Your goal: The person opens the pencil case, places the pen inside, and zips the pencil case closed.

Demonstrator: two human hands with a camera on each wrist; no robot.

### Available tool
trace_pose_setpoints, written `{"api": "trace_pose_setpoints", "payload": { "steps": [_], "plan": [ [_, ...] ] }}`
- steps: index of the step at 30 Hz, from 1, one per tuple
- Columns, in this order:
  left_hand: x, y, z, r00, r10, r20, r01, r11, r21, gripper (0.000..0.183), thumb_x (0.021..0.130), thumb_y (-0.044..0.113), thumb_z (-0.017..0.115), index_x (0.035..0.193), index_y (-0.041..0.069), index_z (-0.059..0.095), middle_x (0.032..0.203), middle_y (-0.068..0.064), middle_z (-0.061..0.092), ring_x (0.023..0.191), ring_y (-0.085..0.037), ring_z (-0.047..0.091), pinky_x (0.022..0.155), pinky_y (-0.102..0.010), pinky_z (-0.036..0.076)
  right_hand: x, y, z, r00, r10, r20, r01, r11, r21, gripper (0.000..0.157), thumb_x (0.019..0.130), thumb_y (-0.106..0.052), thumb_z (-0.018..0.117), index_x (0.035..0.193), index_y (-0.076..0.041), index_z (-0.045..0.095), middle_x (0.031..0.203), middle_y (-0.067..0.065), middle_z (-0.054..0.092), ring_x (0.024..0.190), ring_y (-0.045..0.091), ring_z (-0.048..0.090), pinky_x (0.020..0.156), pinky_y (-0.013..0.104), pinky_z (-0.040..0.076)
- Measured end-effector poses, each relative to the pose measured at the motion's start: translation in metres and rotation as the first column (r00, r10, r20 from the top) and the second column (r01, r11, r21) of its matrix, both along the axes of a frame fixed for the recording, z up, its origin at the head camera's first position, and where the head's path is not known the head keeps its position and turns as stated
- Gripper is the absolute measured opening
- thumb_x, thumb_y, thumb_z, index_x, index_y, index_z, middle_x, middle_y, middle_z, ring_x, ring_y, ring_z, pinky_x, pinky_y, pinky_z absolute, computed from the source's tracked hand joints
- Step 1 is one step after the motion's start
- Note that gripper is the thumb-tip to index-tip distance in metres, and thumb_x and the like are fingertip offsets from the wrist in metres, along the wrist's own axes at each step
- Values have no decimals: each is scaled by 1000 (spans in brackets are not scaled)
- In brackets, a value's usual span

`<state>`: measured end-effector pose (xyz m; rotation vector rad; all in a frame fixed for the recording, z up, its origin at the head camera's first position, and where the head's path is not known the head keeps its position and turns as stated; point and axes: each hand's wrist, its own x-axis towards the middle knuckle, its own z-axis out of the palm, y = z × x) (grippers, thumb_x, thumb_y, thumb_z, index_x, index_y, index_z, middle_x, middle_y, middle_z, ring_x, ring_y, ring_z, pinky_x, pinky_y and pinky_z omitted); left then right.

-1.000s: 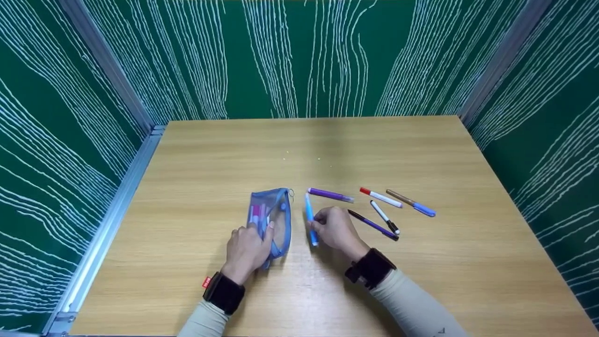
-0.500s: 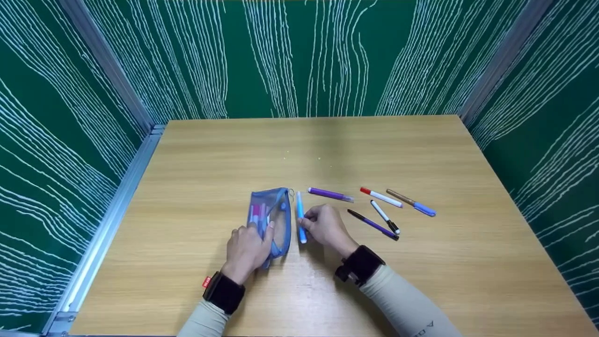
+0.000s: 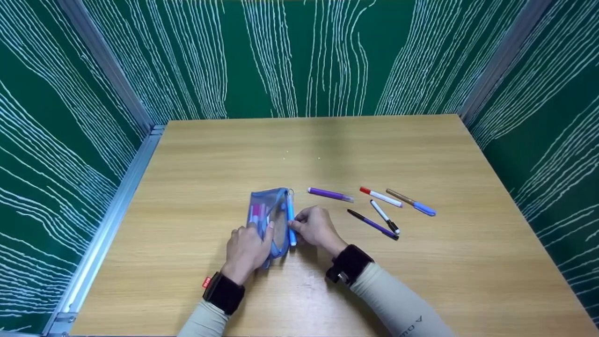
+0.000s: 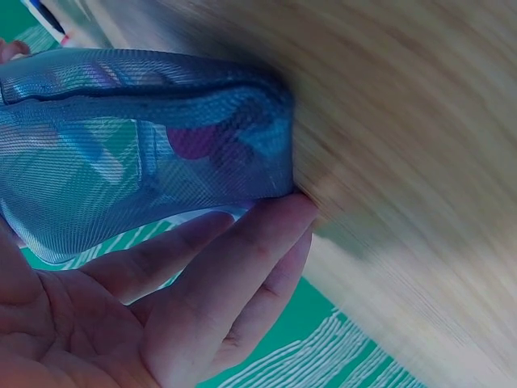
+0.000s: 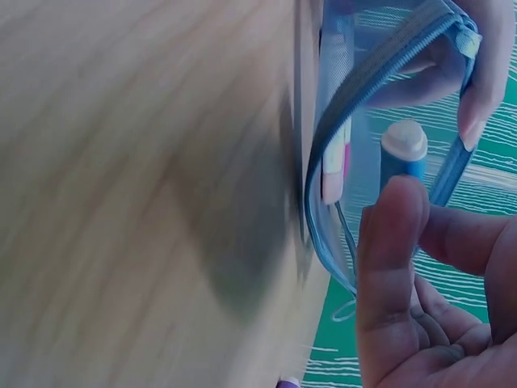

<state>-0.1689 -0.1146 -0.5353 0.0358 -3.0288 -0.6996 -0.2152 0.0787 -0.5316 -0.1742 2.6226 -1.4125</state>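
1. While the left hand [image 3: 248, 248] grips the blue mesh pouch [image 3: 261, 195] at its near part, the thumb lies along the edge of the mouth and the fingers are on the outer side, rather straight in the left wrist view.
2. Between the thumb and the index finger of the right hand [image 3: 316, 227], a blue marker [image 3: 291, 213] is pinched; these two fingertips are closed on it.
3. This marker is located at the mouth of the pouch, along its right edge. Whether some part of it has passed the rim, I cannot tell.
4. Inside the pouch, some pink and purple pens [image 3: 256, 211] are visible through the mesh.
5. To the right, on the wooden table [image 3: 224, 159], five others lie apart from the hands: a purple marker [image 3: 330, 194], a red-capped white marker [image 3: 381, 197], a brown and blue pen [image 3: 411, 202], a small white marker with black cap [image 3: 384, 217], and a dark purple pen [image 3: 373, 225].
6. Each wrist wears a black band.
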Motion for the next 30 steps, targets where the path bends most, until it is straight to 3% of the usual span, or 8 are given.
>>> {"api": "trace_pose_setpoints", "payload": {
  "steps": [11, 22, 30],
  "plan": [
    [0, 1, 1, 999, 14, 39, -14, 1000, -8, 63, 105, 57, 40, 99, -1, 65, 90, -19, 63, 83, -33, 60, 73, -48, 51, -1, -28, -3, 988, 14, 152, 4, 993, -114, 11, 90, -11, 80, 85, -2, 77, 65, 7, 70, 52, 19, 69, 54, 38, 59],
    [0, 1, 0, 1000, 7, 21, -7, 999, -37, 62, 104, 55, 42, 99, -2, 66, 90, -22, 63, 83, -35, 61, 72, -49, 52, -2, -36, -5, 966, 15, 259, 33, 983, -183, 7, 93, -7, 75, 88, -1, 77, 69, 11, 72, 50, 14, 66, 53, 32, 59],
    [1, 1, 1, 1000, 7, 26, -6, 1000, -24, 59, 104, 55, 41, 94, 1, 64, 89, -21, 63, 81, -33, 60, 71, -48, 52, 1, -30, -3, 980, 26, 200, 10, 984, -180, 7, 92, -8, 76, 88, -2, 78, 72, 15, 73, 52, 17, 68, 53, 32, 59]
  ]
}}
